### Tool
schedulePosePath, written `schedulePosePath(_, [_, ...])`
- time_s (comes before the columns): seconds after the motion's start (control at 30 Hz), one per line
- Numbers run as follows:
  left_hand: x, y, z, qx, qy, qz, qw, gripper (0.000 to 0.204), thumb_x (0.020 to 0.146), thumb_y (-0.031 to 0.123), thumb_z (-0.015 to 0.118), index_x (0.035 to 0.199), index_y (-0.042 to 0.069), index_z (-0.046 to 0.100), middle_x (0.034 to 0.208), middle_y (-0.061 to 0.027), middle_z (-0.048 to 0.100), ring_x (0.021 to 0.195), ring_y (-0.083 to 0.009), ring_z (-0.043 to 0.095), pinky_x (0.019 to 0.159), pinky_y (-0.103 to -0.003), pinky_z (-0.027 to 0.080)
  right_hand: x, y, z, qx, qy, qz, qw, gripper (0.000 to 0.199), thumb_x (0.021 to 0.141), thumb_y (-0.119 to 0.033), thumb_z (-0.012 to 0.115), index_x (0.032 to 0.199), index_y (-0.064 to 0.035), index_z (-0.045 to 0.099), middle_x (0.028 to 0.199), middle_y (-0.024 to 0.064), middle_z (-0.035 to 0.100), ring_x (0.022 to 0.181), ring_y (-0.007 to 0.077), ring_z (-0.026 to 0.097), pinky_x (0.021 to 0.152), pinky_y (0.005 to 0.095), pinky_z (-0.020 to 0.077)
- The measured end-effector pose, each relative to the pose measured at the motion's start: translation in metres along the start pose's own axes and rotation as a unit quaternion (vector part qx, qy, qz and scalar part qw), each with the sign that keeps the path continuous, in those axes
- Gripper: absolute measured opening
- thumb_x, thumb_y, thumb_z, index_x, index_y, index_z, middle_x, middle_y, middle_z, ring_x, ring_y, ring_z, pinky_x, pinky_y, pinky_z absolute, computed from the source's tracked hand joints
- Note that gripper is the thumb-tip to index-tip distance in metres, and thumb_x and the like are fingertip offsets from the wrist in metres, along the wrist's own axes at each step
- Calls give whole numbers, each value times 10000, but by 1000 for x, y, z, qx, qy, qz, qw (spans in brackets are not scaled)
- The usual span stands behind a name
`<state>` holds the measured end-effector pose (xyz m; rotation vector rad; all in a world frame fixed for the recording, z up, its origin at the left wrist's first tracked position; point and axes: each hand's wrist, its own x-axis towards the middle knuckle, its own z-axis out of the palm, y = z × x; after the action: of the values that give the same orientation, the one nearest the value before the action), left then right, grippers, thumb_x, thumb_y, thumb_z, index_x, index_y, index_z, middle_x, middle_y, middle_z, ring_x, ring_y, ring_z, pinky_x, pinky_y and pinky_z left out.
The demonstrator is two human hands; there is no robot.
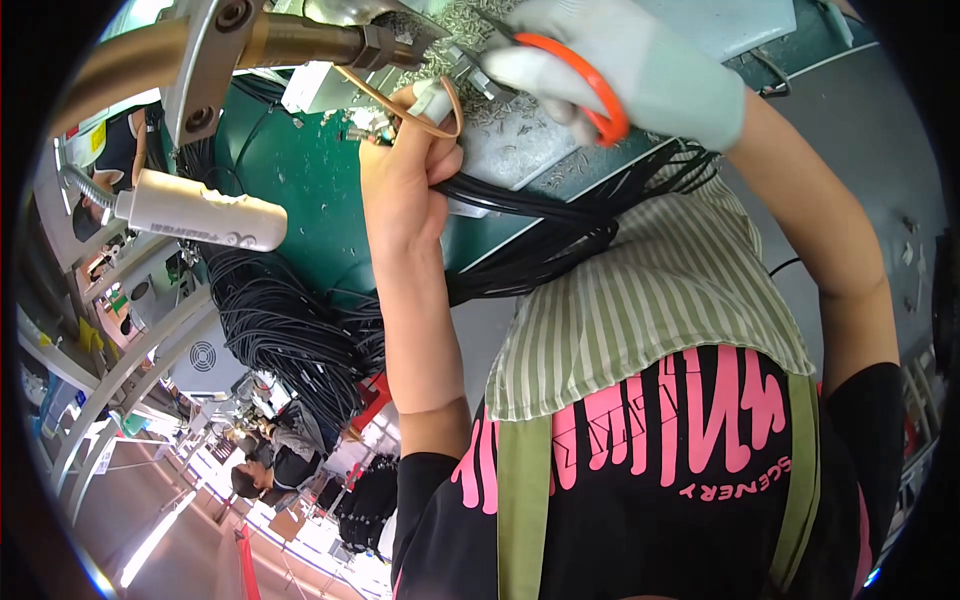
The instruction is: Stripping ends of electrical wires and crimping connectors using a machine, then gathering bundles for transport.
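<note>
My left hand (410, 180) is closed around a bundle of black cables (530, 205), which runs right across my lap. White coverings sit on its fingertips, close to a small metal block (482, 78). A tan loop (455, 110) passes by these fingers. My right hand (640, 75), in a pale glove, grips orange-handled pliers (580, 75). Their dark jaws point toward the metal block and are partly hidden by the glove, so the exact tool type is hard to make out. Small metallic clippings (460, 30) lie around the block.
A thick brown pipe with a metal bracket (210, 70) juts in from the upper left. Below it hangs a white cylindrical fixture (205, 212). A large heap of black cables (290, 330) lies left of my arm, beside the green tabletop (290, 165). Other people work farther off.
</note>
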<state>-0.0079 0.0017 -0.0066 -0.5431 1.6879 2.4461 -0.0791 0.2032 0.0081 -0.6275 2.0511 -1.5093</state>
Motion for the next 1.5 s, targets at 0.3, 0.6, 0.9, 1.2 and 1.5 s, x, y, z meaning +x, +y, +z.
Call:
schedulePosePath(0.3, [9,12,14,207,36,38,977,108,749,7,633,823,-14,558,673,-6,517,540,-34,425,438,-182,296,25,1,-8,58,-70,-53,994,263,808,-205,567,658,8,602,525,108,563,473,191,588,437,291,435])
schedulePosePath(0.6, [6,9,20,295,68,113,946,171,708,-31,651,857,-38,567,747,-15,570,669,-56,510,580,-191,425,28,-2,-6,165,-95,24,981,322,819,-211,563,602,24,596,503,83,553,437,140,574,410,257,428])
schedulePosePath(0.9, [6,3,21,287,62,165,942,203,694,-55,662,875,-29,573,787,-27,581,704,-71,528,603,-205,457,30,7,-5,196,-110,25,974,349,831,-230,552,607,33,605,513,88,566,435,143,574,406,250,432])
schedulePosePath(1.2, [2,10,19,330,65,114,935,185,721,-39,643,891,-24,572,789,-33,584,713,-85,540,650,-229,473,29,3,-6,194,-108,89,971,343,822,-248,564,630,34,608,530,111,568,458,177,583,434,273,444])
schedulePosePath(1.5, [-51,9,7,126,-51,54,989,102,826,40,562,914,-12,568,745,-28,566,688,-102,530,647,-247,452,-25,-16,-31,-274,128,-20,953,338,814,-267,593,733,60,564,639,230,546,623,360,576,566,375,460])
